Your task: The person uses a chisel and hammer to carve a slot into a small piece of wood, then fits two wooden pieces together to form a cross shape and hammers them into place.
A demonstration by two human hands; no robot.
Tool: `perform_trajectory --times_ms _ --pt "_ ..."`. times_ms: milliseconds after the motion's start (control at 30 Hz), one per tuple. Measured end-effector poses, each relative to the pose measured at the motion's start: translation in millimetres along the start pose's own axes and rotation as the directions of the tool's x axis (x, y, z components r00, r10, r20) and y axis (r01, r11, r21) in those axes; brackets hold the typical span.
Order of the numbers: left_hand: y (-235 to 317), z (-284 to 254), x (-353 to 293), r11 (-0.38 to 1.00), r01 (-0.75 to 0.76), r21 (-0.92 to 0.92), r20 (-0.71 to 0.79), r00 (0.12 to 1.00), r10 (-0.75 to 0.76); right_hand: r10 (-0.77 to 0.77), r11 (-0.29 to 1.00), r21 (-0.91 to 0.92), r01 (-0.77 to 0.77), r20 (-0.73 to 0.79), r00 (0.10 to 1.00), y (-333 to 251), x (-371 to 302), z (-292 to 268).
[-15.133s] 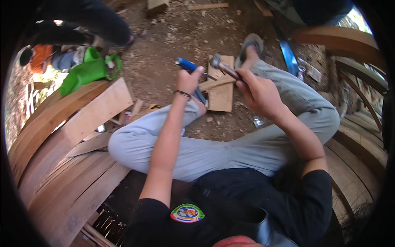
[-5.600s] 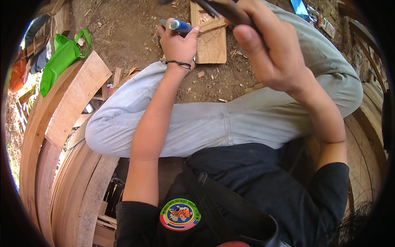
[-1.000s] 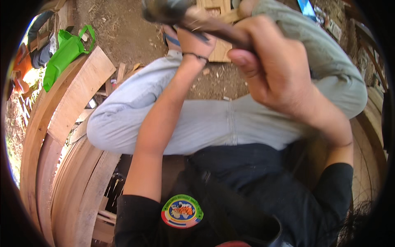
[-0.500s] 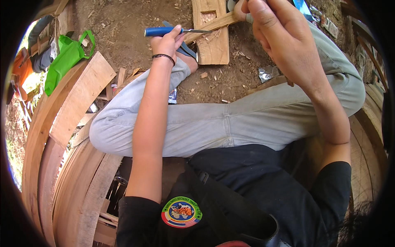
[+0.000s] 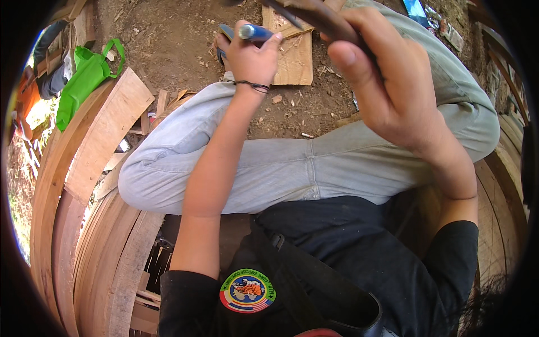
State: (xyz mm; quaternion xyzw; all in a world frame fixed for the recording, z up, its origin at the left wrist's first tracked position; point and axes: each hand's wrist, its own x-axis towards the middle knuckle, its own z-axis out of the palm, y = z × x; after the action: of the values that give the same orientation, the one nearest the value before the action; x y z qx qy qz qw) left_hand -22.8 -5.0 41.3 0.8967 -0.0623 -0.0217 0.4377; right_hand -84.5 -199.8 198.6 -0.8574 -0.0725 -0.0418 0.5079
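Observation:
My left hand [image 5: 254, 59] is wrapped round the blue handle [image 5: 257, 32] of a chisel, the handle's butt end tilted up toward me. Its blade is mostly hidden behind my fingers. My right hand [image 5: 393, 84], raised closer to the camera, grips a dark brown wooden handle [image 5: 331, 22] that slants up to the left; its far end runs out at the top edge, so I cannot tell its kind. A light wooden board [image 5: 296, 67] lies on the ground beyond my hands. Across it rests a narrower wood strip [image 5: 303, 28].
My legs in grey trousers [image 5: 269, 163] are folded around the work spot. Curved timber pieces [image 5: 106, 241] stack up at left, below a green bag [image 5: 81, 78]. Wood chips lie scattered on the dirt floor [image 5: 163, 39]. Lumber [image 5: 499, 196] also stands at right.
My left hand has shifted right and turned, swinging the chisel's butt toward me. The right hand has come down slightly, bringing the dark handle into sight. The board's slot is now covered.

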Motion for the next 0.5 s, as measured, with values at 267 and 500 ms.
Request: perform_trajectory --times_ms 267,500 --pt "8.0 3.0 0.6 0.999 -0.040 -0.009 0.017 0.999 0.040 -0.031 0.961 -0.272 0.051 0.079 0.996 27.1 0.6 12.8" --pt "-9.0 0.7 8.5 0.974 -0.162 0.159 0.072 0.986 0.153 0.268 0.878 -0.452 -0.157 0.193 0.944 38.5 -7.4 32.0"
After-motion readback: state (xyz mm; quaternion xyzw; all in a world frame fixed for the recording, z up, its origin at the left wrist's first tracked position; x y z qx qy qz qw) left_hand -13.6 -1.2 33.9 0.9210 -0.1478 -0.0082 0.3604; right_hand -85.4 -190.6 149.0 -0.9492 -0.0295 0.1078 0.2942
